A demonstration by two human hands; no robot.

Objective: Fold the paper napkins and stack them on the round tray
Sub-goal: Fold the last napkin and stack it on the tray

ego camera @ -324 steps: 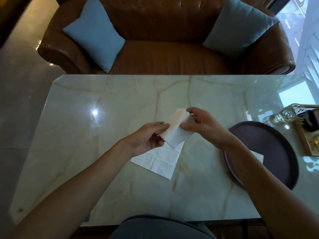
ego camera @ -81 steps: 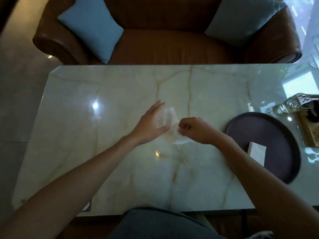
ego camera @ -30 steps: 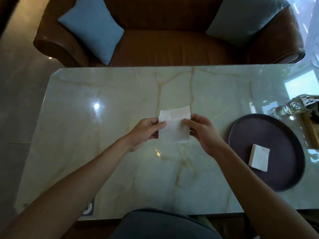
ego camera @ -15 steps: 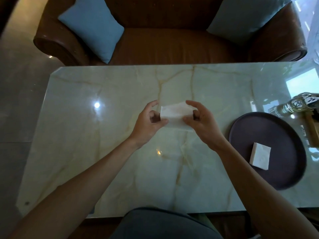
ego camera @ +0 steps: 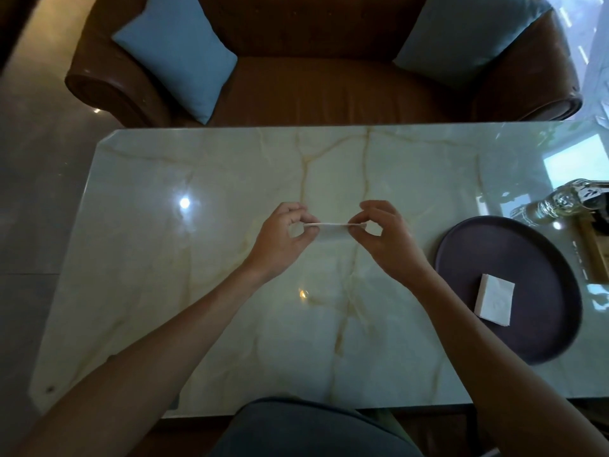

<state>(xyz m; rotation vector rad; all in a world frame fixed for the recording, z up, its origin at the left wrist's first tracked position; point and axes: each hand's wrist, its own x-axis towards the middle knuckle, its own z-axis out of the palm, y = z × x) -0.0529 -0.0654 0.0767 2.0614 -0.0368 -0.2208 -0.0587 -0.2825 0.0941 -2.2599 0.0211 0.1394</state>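
**Item: paper napkin, mid-fold, held above the marble table**

You are pinching the paper napkin [ego camera: 333, 229] at both ends, your left hand [ego camera: 283, 237] and right hand [ego camera: 384, 235] each nipping it between thumb and fingertips. A second ago you were holding it as an open sheet; now you are bringing its edges together, so the halving fold is nearly closing and creasing comes next. One folded napkin [ego camera: 494, 303] is lying on the round tray [ego camera: 461, 255], well apart to your right. A glass bottle [ego camera: 557, 204] is lying beyond the tray; its label is showing a mark too small to read. The marble table [ego camera: 197, 258] is carrying no other napkins.
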